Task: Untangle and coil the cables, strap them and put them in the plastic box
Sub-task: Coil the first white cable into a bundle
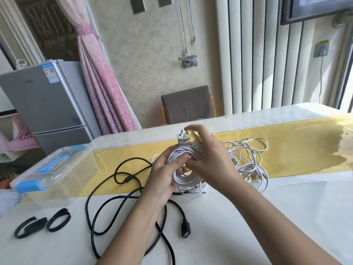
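- The white coil (184,175), several loops gathered into a bundle, is held up above the table (257,226) between both hands, in front of the person.
- The left hand (162,178) grips the coil from its left side, fingers curled round the loops and the thumb laid across them.
- The right hand (208,161) closes on the coil's upper right part, its fingers bent over the top by the plug (180,138), which sticks up out of the coil (a small pale yellow piece shows at those fingertips; what it is cannot be told).
- Just right of the coil, a loose white cable (248,157) lies in a tangle on the yellow runner (298,150).
- Below and left of the coil, a black cable (118,197) sprawls in open loops on the table, its USB socket (185,229) lying below the coil.
- Well to the lower left of the coil, two black straps (30,225) lie side by side on the table, each bent into a ring.
- Left of the coil stands the plastic box (47,176), clear with blue latches and its lid on.
- Beyond the coil, a grey chair (188,104) stands at the table's far edge; a grey fridge (44,104) is far to the coil's upper left.
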A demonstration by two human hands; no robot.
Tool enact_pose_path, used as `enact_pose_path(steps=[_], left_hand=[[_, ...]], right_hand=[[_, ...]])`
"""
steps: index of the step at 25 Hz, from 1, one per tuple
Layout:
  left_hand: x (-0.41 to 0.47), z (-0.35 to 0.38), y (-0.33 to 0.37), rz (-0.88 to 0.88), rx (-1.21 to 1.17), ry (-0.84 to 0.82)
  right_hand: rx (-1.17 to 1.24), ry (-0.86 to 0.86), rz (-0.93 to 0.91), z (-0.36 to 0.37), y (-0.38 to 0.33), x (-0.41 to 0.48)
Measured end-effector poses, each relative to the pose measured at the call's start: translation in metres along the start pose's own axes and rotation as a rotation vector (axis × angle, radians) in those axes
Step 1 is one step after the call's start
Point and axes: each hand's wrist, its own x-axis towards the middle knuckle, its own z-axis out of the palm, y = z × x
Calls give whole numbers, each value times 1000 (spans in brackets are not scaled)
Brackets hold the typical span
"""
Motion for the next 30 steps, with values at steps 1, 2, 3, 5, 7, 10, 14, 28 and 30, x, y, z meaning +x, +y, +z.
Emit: enact_pose_path(steps=[1,2,3,5,7,10,14,28,30], left_hand=[[0,-2,2,-24,-1,-10],[-1,-3,4,-44,4,-28],[-2,-3,6,-58,6,-50],[-3,-1,9,-69,1,-94],[-5,1,13,-34,15,-113],[-4,-2,13,19,16,-122],[-1,-10,10,41,64,-75],[1,-15,10,84,284,65],[2,-18,10,85,310,48]], right_hand=[[10,-16,0,-1,-1,0],[24,-33,8,-1,-1,1],[34,-53,17,-3,-2,1],[44,-92,14,-6,-2,1],[55,-110,-9,-7,-3,1],[102,-113,-18,-7,-4,-1],[67,-111,-8,-6,-5,-1],[61,-208,175,-29,9,15],[-40,-284,125,-35,9,15]])
